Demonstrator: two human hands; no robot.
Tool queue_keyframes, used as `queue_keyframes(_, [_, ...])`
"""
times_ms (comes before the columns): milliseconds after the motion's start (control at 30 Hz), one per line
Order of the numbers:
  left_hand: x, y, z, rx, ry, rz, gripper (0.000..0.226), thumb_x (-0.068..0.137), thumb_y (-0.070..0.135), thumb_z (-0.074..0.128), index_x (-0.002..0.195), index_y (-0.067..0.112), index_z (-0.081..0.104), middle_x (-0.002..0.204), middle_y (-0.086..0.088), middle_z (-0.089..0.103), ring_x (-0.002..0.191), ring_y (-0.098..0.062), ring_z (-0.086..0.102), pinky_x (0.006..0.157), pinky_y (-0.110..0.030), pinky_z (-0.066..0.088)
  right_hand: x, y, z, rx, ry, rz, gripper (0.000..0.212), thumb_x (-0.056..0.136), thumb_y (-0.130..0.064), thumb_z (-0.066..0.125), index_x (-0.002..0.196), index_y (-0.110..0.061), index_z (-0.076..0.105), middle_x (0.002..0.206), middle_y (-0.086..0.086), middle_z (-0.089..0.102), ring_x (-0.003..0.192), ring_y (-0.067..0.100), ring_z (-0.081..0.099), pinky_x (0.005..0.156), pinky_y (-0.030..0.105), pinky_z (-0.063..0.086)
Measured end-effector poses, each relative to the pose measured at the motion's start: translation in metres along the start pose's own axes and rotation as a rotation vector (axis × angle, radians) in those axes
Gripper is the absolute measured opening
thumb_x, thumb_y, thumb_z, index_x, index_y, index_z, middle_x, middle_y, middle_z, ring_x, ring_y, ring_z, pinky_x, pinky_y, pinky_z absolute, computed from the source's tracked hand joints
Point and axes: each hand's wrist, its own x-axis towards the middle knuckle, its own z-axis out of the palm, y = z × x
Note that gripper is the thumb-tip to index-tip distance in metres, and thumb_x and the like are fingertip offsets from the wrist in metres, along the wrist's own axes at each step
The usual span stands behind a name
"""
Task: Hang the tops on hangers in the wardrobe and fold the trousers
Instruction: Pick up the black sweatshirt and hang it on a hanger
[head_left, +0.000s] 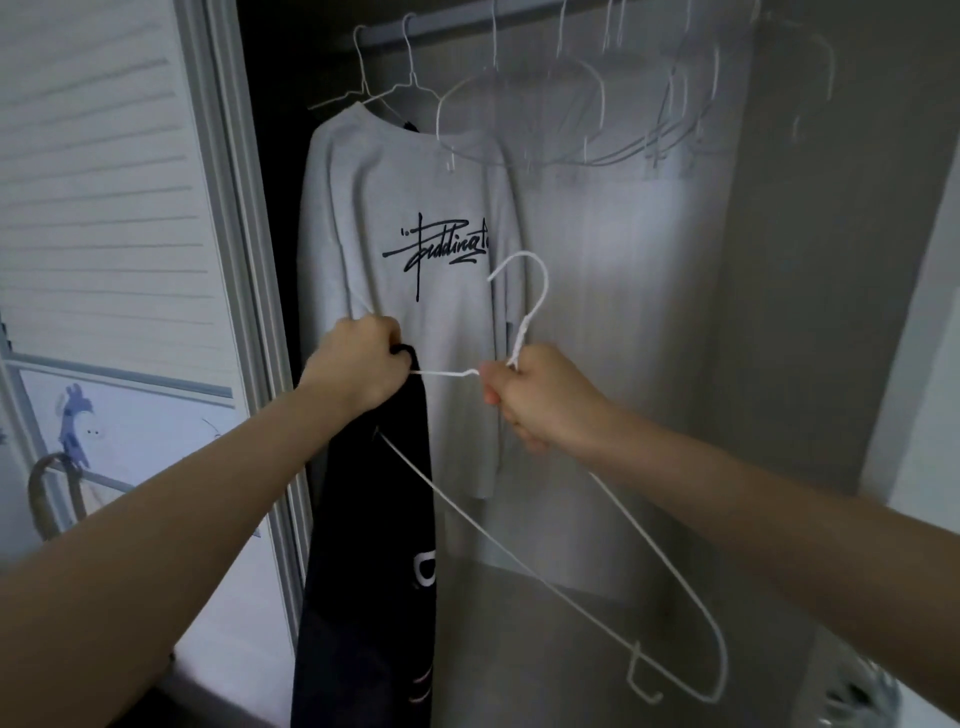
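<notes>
Black top (374, 545) with pale lettering hangs limp from the left hand (358, 371), fisted around its collar and one end of a white wire hanger (550, 566). Right hand (535, 397) is clenched at the hanger's neck, before the wardrobe's grey shirt (410, 291).

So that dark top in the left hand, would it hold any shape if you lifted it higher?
Probably not. The dark top hangs straight down in loose folds from the left hand, so it looks floppy. It seems light, since one bunched grip carries it. It may slide off the thin white wire hanger.
</notes>
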Motion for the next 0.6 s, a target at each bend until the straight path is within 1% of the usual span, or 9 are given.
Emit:
queue_keyframes(67, [-0.002, 0.021, 0.006, -0.024, -0.025, 0.001, 0.018, 0.087, 0.019, 0.053, 0.078, 0.005, 0.060, 0.089, -0.020, 0.058, 0.086, -0.040, 0.056, 0.073, -0.037, 0.050, 0.008, 0.003, 0.007, -0.006, -0.022, -0.003, 0.036, 0.093, -0.019, 0.047, 0.058, -0.015, 0.052, 0.035, -0.003, 0.040, 0.026, 0.014, 0.036, 0.036, 0.017, 0.030])
queue_keyframes(167, [-0.006, 0.038, 0.007, -0.165, -0.024, -0.066, 0.029, 0.087, 0.014, 0.049, 0.060, 0.004, 0.045, 0.076, -0.021, 0.053, 0.078, -0.039, 0.054, 0.062, -0.032, 0.039, 0.017, 0.006, 0.012, 0.089, -0.082, 0.053, 0.031, 0.094, -0.017, 0.046, 0.063, -0.012, 0.051, 0.036, -0.003, 0.039, 0.025, 0.011, 0.032, 0.035, 0.014, 0.028])
queue_keyframes(233, [-0.005, 0.043, 0.004, -0.271, -0.032, -0.104, 0.029, 0.088, 0.015, 0.052, 0.064, -0.002, 0.052, 0.071, -0.022, 0.055, 0.071, -0.038, 0.055, 0.056, -0.037, 0.042, 0.018, 0.007, 0.013, 0.183, -0.064, 0.059, 0.033, 0.095, -0.018, 0.046, 0.063, -0.011, 0.050, 0.037, -0.003, 0.034, 0.025, 0.010, 0.028, 0.036, 0.014, 0.026])
queue_keyframes(300, [-0.005, 0.040, -0.004, -0.365, -0.129, -0.063, 0.028, 0.091, 0.024, 0.056, 0.077, 0.001, 0.065, 0.070, -0.017, 0.061, 0.066, -0.031, 0.060, 0.061, -0.039, 0.053, 0.016, 0.005, 0.011, 0.324, -0.034, 0.026, 0.035, 0.097, -0.021, 0.048, 0.063, -0.011, 0.047, 0.036, -0.007, 0.030, 0.026, 0.008, 0.025, 0.036, 0.014, 0.022])
queue_keyframes(367, [-0.006, 0.032, -0.015, -0.380, -0.213, 0.102, 0.028, 0.095, 0.033, 0.056, 0.088, 0.010, 0.069, 0.074, -0.007, 0.062, 0.069, -0.021, 0.062, 0.069, -0.038, 0.057, 0.012, 0.000, 0.004, 0.460, -0.024, -0.035, 0.036, 0.098, -0.024, 0.049, 0.064, -0.012, 0.045, 0.036, -0.009, 0.028, 0.028, 0.008, 0.022, 0.037, 0.013, 0.019])
queue_keyframes(400, [-0.004, 0.025, -0.021, -0.318, -0.200, 0.227, 0.030, 0.097, 0.038, 0.054, 0.096, 0.012, 0.069, 0.078, -0.004, 0.062, 0.075, -0.019, 0.061, 0.077, -0.038, 0.056, 0.009, -0.003, 0.000, 0.514, -0.025, -0.064, 0.036, 0.098, -0.025, 0.050, 0.064, -0.012, 0.045, 0.037, -0.009, 0.028, 0.030, 0.008, 0.022, 0.037, 0.014, 0.019])
queue_keyframes(467, [0.001, 0.014, -0.031, -0.078, -0.064, 0.471, 0.042, 0.095, 0.049, 0.051, 0.108, 0.012, 0.066, 0.089, -0.008, 0.056, 0.087, -0.025, 0.055, 0.087, -0.039, 0.045, 0.003, -0.008, -0.007, 0.628, -0.066, -0.090, 0.036, 0.097, -0.028, 0.053, 0.065, -0.012, 0.047, 0.039, -0.008, 0.027, 0.031, 0.008, 0.022, 0.037, 0.015, 0.020])
queue_keyframes(533, [0.006, 0.007, -0.040, 0.098, 0.090, 0.620, 0.052, 0.091, 0.058, 0.051, 0.101, 0.009, 0.066, 0.092, -0.011, 0.050, 0.091, -0.029, 0.048, 0.086, -0.040, 0.038, -0.002, -0.014, -0.009, 0.759, -0.198, -0.084, 0.034, 0.095, -0.031, 0.055, 0.068, -0.010, 0.050, 0.044, -0.005, 0.028, 0.034, 0.008, 0.025, 0.038, 0.017, 0.025])
queue_keyframes(600, [0.009, 0.004, -0.049, 0.034, 0.050, 0.684, 0.057, 0.085, 0.068, 0.046, 0.082, 0.013, 0.061, 0.080, -0.003, 0.050, 0.079, -0.015, 0.048, 0.076, -0.029, 0.040, -0.005, -0.019, -0.010, 0.883, -0.405, -0.052, 0.034, 0.089, -0.039, 0.056, 0.075, -0.008, 0.055, 0.053, 0.000, 0.036, 0.044, 0.012, 0.036, 0.045, 0.022, 0.037])
